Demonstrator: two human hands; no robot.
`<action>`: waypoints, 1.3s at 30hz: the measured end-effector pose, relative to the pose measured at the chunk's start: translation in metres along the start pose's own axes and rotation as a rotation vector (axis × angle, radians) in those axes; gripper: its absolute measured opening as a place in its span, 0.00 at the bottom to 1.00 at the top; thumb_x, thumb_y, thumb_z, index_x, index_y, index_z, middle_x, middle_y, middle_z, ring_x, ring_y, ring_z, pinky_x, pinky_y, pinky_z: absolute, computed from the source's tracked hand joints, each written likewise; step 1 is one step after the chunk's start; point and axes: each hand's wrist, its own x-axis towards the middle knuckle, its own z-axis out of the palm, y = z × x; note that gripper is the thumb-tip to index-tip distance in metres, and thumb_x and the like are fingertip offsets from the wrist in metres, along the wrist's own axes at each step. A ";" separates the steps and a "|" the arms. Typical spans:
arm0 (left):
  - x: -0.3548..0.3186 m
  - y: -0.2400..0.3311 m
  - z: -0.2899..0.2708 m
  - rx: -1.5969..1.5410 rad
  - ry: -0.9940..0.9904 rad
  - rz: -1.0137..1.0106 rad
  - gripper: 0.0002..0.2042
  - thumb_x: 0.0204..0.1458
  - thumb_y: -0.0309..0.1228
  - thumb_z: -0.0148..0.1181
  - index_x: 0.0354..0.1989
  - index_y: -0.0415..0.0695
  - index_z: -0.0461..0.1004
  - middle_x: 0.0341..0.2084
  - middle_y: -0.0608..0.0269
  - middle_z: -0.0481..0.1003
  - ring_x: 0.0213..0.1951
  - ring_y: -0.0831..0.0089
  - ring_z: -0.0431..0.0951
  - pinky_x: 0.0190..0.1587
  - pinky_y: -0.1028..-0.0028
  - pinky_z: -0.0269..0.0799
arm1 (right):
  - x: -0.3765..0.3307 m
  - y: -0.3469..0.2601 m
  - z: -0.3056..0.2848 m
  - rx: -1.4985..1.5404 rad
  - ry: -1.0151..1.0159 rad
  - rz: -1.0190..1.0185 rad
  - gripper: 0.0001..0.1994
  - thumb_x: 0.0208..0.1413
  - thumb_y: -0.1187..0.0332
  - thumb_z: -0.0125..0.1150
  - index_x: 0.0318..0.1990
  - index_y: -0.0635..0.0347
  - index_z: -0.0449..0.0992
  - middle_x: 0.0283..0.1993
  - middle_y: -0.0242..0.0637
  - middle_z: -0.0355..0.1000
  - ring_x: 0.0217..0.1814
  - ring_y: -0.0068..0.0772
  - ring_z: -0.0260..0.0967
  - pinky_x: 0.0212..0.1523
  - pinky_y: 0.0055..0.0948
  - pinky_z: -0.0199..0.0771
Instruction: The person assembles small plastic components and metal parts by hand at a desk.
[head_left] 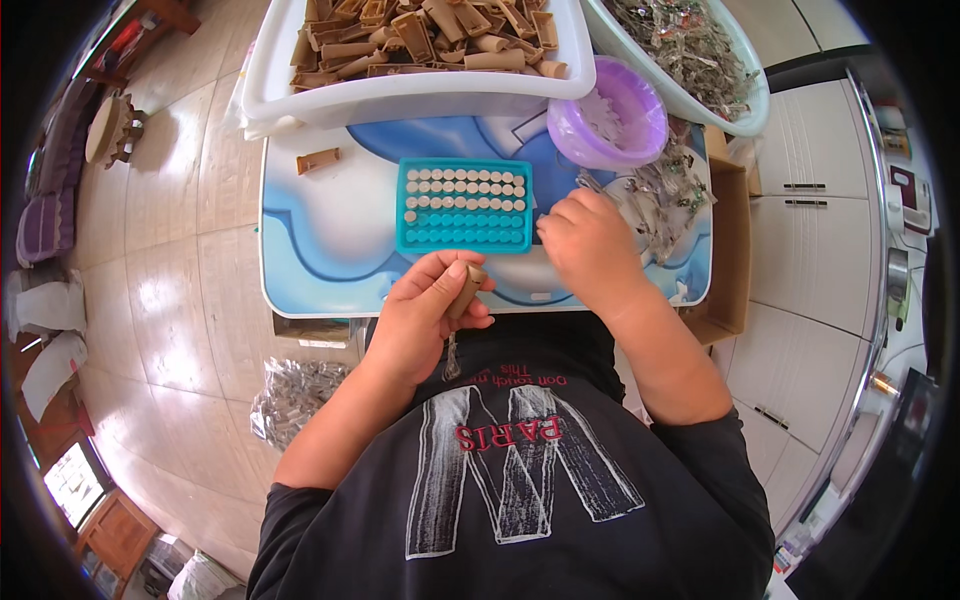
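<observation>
My left hand (425, 315) is closed around a small brown tube-shaped piece (466, 291), holding it upright near my chest, just below the table edge. My right hand (590, 245) rests on the small blue-and-white table (320, 250), fingers curled, beside the right end of a teal tray (465, 205). The tray's upper rows are filled with pale round-topped pieces and its lower rows show bare holes. What my right fingers pinch is hidden.
A white tub (400, 95) of several brown tubes stands at the table's back. A purple bowl (610, 110), a pale basin (700, 60) of clear packets and loose packets (660, 200) lie right. One brown tube (318, 160) lies left. A packet bag (300, 395) sits on the floor.
</observation>
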 end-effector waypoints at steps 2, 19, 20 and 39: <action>-0.001 0.001 0.002 -0.052 0.021 0.001 0.13 0.59 0.32 0.48 0.48 0.38 0.66 0.36 0.60 0.72 0.33 0.75 0.75 0.39 0.74 0.74 | -0.004 0.006 -0.001 0.055 0.073 0.032 0.02 0.37 0.74 0.57 0.21 0.57 0.70 0.25 0.34 0.65 0.34 0.37 0.64 0.36 0.33 0.67; 0.010 -0.016 -0.017 -0.415 -0.164 -0.116 0.11 0.57 0.28 0.50 0.45 0.37 0.67 0.35 0.58 0.73 0.38 0.67 0.76 0.46 0.70 0.73 | -0.006 -0.054 -0.010 0.393 0.343 -0.129 0.10 0.38 0.74 0.61 0.32 0.62 0.73 0.32 0.34 0.69 0.35 0.36 0.67 0.35 0.31 0.69; 0.010 -0.017 -0.017 -0.406 -0.160 -0.116 0.11 0.57 0.28 0.50 0.45 0.36 0.67 0.35 0.58 0.73 0.38 0.67 0.76 0.46 0.70 0.73 | -0.006 -0.054 -0.010 0.376 0.337 -0.138 0.10 0.39 0.73 0.60 0.32 0.62 0.73 0.32 0.34 0.68 0.35 0.36 0.67 0.35 0.31 0.69; 0.007 -0.010 -0.011 -0.379 -0.138 -0.114 0.12 0.57 0.30 0.50 0.45 0.34 0.67 0.33 0.57 0.73 0.36 0.68 0.76 0.46 0.70 0.72 | -0.009 -0.050 -0.005 0.340 0.323 -0.157 0.10 0.39 0.73 0.59 0.33 0.62 0.73 0.34 0.34 0.69 0.36 0.35 0.67 0.36 0.33 0.68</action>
